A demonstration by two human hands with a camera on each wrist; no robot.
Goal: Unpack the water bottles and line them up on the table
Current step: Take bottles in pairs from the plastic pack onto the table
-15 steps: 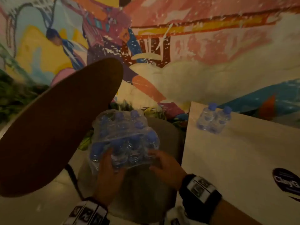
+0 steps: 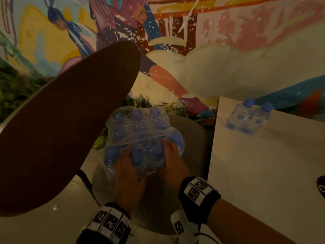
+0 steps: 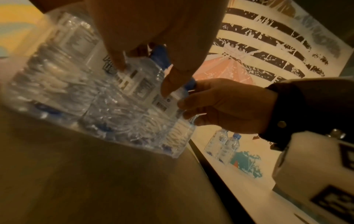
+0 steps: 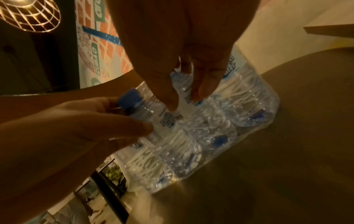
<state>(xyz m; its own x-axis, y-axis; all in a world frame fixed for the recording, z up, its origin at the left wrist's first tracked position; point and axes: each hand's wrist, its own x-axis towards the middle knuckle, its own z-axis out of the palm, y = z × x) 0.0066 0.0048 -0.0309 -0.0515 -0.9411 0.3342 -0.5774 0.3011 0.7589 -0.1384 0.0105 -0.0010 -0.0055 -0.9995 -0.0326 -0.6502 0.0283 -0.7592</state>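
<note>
A shrink-wrapped pack of blue-capped water bottles (image 2: 140, 132) sits on a grey round seat (image 2: 193, 147). My left hand (image 2: 126, 166) and right hand (image 2: 171, 161) both dig their fingers into the near side of the pack's plastic. In the right wrist view my left hand (image 4: 86, 121) curls by the neck of one blue-capped bottle (image 4: 138, 109), and my right hand (image 4: 184, 97) presses down among the labels. In the left wrist view my right hand (image 3: 220, 106) curls round the pack's end. Two loose bottles (image 2: 246, 118) stand side by side on the white table (image 2: 263, 173).
A large brown oval panel (image 2: 61, 129) leans at the left, close to the pack. The white table's edge runs just right of the seat; a dark round sticker (image 2: 321, 185) lies at its right side. A painted mural wall stands behind.
Both hands have slid up from the pack's near lower side onto its top among the caps. The two bottles on the table have not moved.
</note>
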